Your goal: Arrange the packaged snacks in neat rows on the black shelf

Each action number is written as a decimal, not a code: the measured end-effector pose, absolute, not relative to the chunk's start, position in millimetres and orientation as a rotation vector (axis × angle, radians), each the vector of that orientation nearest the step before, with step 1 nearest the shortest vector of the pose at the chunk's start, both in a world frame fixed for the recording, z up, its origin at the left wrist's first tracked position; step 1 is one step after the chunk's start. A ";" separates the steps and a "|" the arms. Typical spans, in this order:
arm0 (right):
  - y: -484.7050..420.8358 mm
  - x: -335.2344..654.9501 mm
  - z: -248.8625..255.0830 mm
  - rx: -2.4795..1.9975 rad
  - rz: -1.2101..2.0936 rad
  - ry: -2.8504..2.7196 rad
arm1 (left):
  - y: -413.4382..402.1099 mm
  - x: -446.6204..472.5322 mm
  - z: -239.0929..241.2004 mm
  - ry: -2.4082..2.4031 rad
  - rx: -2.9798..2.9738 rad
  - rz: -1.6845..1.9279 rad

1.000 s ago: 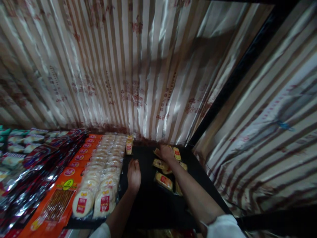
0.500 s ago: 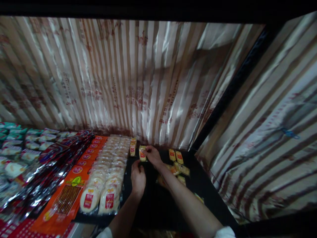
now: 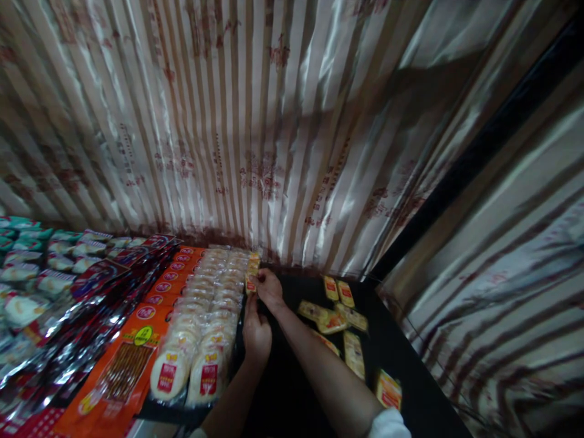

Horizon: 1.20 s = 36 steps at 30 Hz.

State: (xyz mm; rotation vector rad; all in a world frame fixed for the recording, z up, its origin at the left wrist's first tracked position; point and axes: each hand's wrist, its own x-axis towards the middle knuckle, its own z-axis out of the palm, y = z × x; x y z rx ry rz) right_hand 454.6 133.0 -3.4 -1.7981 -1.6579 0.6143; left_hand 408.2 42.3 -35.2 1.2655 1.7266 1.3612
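Observation:
My right hand (image 3: 268,288) reaches to the back of a dark shelf (image 3: 296,389) and pinches a small yellow snack packet (image 3: 250,283) against a short row of like packets (image 3: 253,263) beside the round white cake packs (image 3: 201,328). My left hand (image 3: 256,331) rests just below it on the shelf, fingers curled, next to the cake packs; whether it holds anything is hidden. Several loose yellow packets (image 3: 340,313) lie scattered to the right of my right forearm.
Orange sausage packs (image 3: 137,340) and dark red and silver packs (image 3: 68,304) fill the shelf to the left. A shiny striped foil sheet (image 3: 255,134) lines the back, with a black upright frame (image 3: 479,158) at the right.
My right hand has carried a yellow packet from the loose pile leftward to the row by the white cakes. The left hand has shifted slightly forward. The view has tilted.

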 end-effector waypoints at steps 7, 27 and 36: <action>135.2 453.1 -10.6 -1.794 0.582 -1.665 | 51.1 404.9 -40.0 1.710 1.320 1.378; 101.0 534.1 39.3 -1.942 0.250 -2.194 | 53.1 403.5 -46.4 1.790 1.486 1.252; 59.2 587.4 50.3 -2.124 0.275 -2.461 | 37.8 405.8 -35.9 1.851 1.583 1.140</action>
